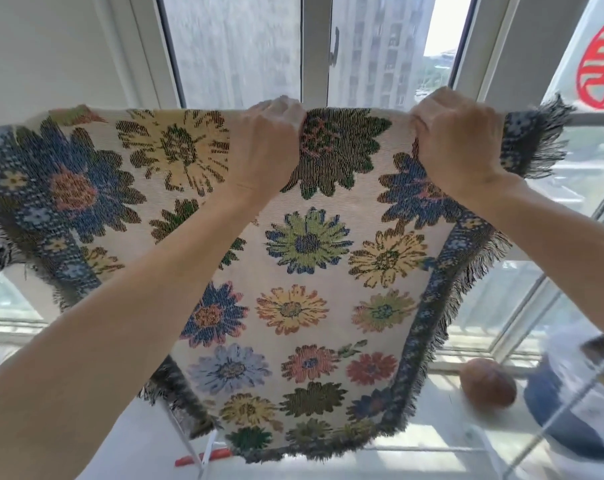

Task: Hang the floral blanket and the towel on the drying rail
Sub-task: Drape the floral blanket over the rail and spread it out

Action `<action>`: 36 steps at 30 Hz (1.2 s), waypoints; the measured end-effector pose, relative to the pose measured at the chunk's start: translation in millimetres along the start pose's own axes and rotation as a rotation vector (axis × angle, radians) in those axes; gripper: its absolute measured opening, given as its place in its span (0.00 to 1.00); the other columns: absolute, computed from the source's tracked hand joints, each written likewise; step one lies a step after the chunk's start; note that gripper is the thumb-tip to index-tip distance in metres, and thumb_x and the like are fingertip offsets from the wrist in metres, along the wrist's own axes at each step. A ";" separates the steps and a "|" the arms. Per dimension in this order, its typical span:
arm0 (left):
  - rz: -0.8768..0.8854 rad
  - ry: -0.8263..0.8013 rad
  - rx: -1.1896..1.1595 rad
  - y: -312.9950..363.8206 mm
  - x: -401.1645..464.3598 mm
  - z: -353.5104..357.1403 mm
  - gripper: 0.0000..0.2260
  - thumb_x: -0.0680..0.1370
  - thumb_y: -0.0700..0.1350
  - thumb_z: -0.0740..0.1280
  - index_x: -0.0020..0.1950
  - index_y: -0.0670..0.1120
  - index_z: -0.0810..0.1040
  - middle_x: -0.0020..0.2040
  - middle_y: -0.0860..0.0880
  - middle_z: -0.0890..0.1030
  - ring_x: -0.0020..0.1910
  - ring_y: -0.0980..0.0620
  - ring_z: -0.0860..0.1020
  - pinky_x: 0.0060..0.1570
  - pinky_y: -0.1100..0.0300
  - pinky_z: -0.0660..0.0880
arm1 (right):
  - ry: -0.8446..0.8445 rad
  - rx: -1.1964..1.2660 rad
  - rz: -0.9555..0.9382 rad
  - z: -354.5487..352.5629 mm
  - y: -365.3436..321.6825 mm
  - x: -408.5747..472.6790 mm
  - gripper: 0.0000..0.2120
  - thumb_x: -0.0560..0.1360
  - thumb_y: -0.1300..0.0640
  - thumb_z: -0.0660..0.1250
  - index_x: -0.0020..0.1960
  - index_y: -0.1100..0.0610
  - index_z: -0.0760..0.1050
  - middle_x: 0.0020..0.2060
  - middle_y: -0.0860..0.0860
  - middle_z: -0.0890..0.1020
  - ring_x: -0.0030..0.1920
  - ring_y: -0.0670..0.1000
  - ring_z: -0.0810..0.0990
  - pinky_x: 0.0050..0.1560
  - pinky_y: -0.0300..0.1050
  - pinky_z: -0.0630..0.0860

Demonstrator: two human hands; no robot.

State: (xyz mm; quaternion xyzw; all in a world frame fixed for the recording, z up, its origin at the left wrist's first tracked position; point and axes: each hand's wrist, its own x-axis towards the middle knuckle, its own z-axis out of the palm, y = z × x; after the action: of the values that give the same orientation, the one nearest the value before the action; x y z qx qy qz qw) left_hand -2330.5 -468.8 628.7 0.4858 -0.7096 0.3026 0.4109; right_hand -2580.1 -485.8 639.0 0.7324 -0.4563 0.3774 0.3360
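Floral blanket (pixel 304 258) draped over the drying rail (pixel 595 118), spanning the frame from far left to upper right, cream weave with blue, yellow, green and red flowers, dark fringed border down its right edge and along the bottom. Top fold level with the rail, front panel hanging to the lower centre of the frame. Left hand (pixel 269 143) at upper centre, fingers curled over the top fold, gripping the cloth. Right hand (pixel 456 136) at upper right, just beside the fringed corner, fingers likewise curled and pinching the top edge. A narrow stretch of blanket with a dark green flower between the two hands. Both forearms reaching up from the lower corners, crossing in front of the hanging panel. Bare rail visible only right of the fringe. Window frame (pixel 314 50) behind, red paper cutout (pixel 602 64) at far upper right.
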 end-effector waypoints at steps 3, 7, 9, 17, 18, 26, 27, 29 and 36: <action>0.132 0.121 0.049 1.3 -12.3 1.0 0.09 0.79 0.33 0.65 0.56 0.37 0.82 0.54 0.38 0.85 0.54 0.40 0.83 0.53 0.46 0.81 | 0.062 -0.037 -0.033 -3.8 0.8 -15.3 0.15 0.83 0.57 0.61 0.50 0.67 0.81 0.46 0.58 0.83 0.41 0.58 0.81 0.42 0.45 0.73; 0.256 0.124 0.117 7.8 -27.7 8.2 0.07 0.77 0.33 0.67 0.52 0.37 0.84 0.56 0.39 0.84 0.57 0.40 0.82 0.60 0.48 0.77 | 0.058 -0.070 -0.047 0.2 2.1 -38.6 0.08 0.79 0.64 0.65 0.48 0.68 0.80 0.44 0.60 0.82 0.46 0.60 0.80 0.47 0.49 0.74; 0.265 0.053 0.156 9.8 -29.3 9.9 0.07 0.78 0.34 0.65 0.51 0.37 0.83 0.59 0.39 0.82 0.62 0.40 0.79 0.68 0.47 0.71 | 0.015 -0.091 -0.058 4.7 3.3 -42.5 0.06 0.78 0.66 0.67 0.48 0.68 0.81 0.45 0.60 0.82 0.49 0.61 0.79 0.55 0.55 0.74; 0.016 -0.049 0.009 14.8 4.3 10.1 0.15 0.78 0.44 0.68 0.63 0.40 0.76 0.60 0.42 0.80 0.59 0.42 0.79 0.65 0.46 0.72 | -0.052 -0.113 0.037 4.1 -0.3 -27.3 0.15 0.73 0.61 0.73 0.58 0.64 0.78 0.56 0.59 0.76 0.59 0.61 0.74 0.67 0.61 0.68; -0.009 -0.075 -0.010 14.0 8.0 10.1 0.15 0.79 0.45 0.67 0.64 0.41 0.76 0.60 0.42 0.80 0.59 0.43 0.79 0.66 0.46 0.71 | -0.053 -0.096 0.050 3.9 -2.5 -24.1 0.18 0.73 0.59 0.72 0.61 0.64 0.76 0.58 0.60 0.75 0.60 0.61 0.73 0.67 0.61 0.68; -0.053 -0.120 -0.069 11.3 18.3 8.5 0.13 0.81 0.44 0.66 0.65 0.43 0.78 0.56 0.45 0.82 0.51 0.46 0.80 0.64 0.49 0.70 | -0.056 0.025 0.087 14.0 1.0 -4.5 0.16 0.80 0.55 0.64 0.66 0.59 0.74 0.58 0.56 0.78 0.59 0.58 0.77 0.66 0.58 0.71; -0.061 -0.120 -0.095 11.5 18.4 8.4 0.13 0.81 0.44 0.66 0.64 0.43 0.79 0.54 0.45 0.83 0.50 0.46 0.80 0.64 0.49 0.70 | -0.047 0.049 0.095 15.8 2.6 -3.2 0.15 0.79 0.56 0.65 0.65 0.58 0.75 0.57 0.55 0.79 0.59 0.57 0.78 0.65 0.57 0.72; -0.078 -0.122 -0.173 13.0 20.2 7.0 0.11 0.81 0.43 0.66 0.61 0.42 0.81 0.52 0.45 0.84 0.46 0.47 0.81 0.61 0.49 0.73 | -0.029 0.086 0.114 18.5 6.9 -1.3 0.13 0.78 0.60 0.66 0.63 0.58 0.77 0.55 0.54 0.80 0.57 0.56 0.79 0.63 0.55 0.74; -0.119 -0.175 -0.219 18.2 37.0 7.6 0.08 0.81 0.40 0.65 0.55 0.41 0.84 0.50 0.46 0.85 0.42 0.53 0.77 0.48 0.62 0.74 | -0.002 0.089 0.170 16.4 17.2 10.9 0.06 0.78 0.64 0.65 0.52 0.59 0.81 0.44 0.52 0.82 0.44 0.53 0.79 0.54 0.44 0.69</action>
State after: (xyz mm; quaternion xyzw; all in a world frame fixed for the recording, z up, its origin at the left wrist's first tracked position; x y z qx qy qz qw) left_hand -2356.8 -485.1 657.0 0.5038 -0.7414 0.1549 0.4155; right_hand -2588.7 -510.2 642.8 0.7057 -0.4998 0.4238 0.2694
